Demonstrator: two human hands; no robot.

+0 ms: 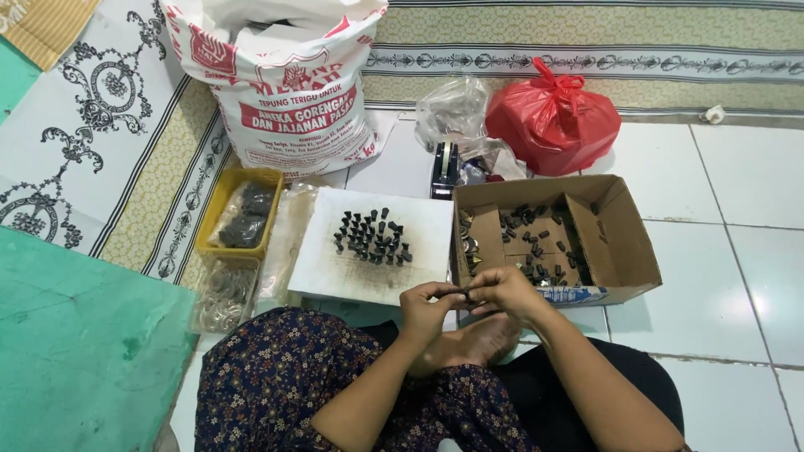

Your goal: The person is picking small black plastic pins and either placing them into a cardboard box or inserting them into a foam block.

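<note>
Small black part (466,292): pinched between the fingertips of both hands, above the person's lap and just in front of the white board. It is too small to tell its exact shape.
Left hand (427,303): fingers curled together, closed on one end of the small black part.
Right hand (502,290): fingers bent and closed on the other end of the same part; the two hands touch each other at the fingertips.
White board (335,268): lies flat on the floor, just beyond the hands. A cluster of black pieces (372,238) stands upright on it, close together.
Cardboard box (624,243): open, touching the right edge of the board; more loose black pieces lie inside in disorder.
Yellow tray (216,219): left of the board, holding dark bagged things.
Clear bags of rings (224,289): near the tray, beside the left knee.
Tape dispenser (445,170): behind the board.
Red plastic bag (554,119): tied, behind the box.
Large white sack (280,79): stands open at the back, on the patterned mat.
Risk: the part is tiny and held only at the fingertips, so I judge it may slip and drop into the lap. Also, the standing pieces are crowded; a careless touch could knock several over.
</note>
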